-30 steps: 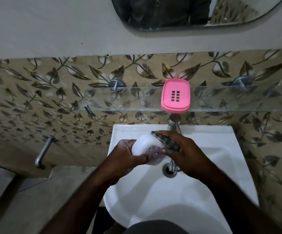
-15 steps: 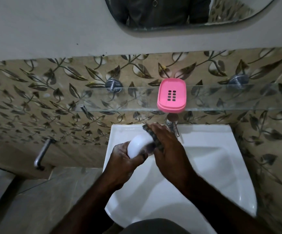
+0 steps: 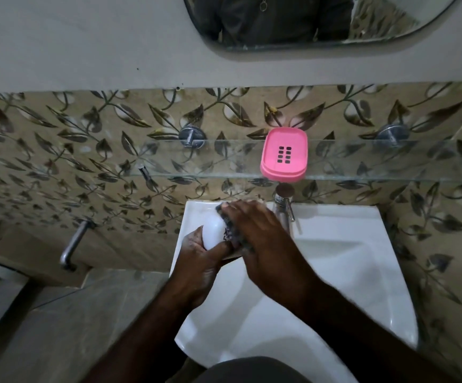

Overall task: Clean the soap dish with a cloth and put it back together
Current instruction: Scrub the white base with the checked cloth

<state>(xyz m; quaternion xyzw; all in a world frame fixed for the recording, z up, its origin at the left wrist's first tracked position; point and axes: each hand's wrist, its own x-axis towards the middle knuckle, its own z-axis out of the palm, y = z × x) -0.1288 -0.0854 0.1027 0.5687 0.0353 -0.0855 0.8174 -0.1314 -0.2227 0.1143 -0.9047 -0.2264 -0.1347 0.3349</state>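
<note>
Curled round a smooth white oval soap-dish shell (image 3: 211,234), the left hand (image 3: 199,264) has a closed grip, thumb across the shell's front, above the sink's back-left corner. The right hand (image 3: 263,244), blurred, has a flat, unclenched grip: fairly straight fingers press a dark patterned cloth (image 3: 231,230) against the shell. Below them lies the glossy white ceramic sink (image 3: 334,286). A clear glass shelf (image 3: 196,161) spans leaf-patterned tiles (image 3: 58,150) and carries the pink plastic slotted tray (image 3: 283,153), a rounded rectangle. A chrome tap (image 3: 285,200) stands beneath it.
</note>
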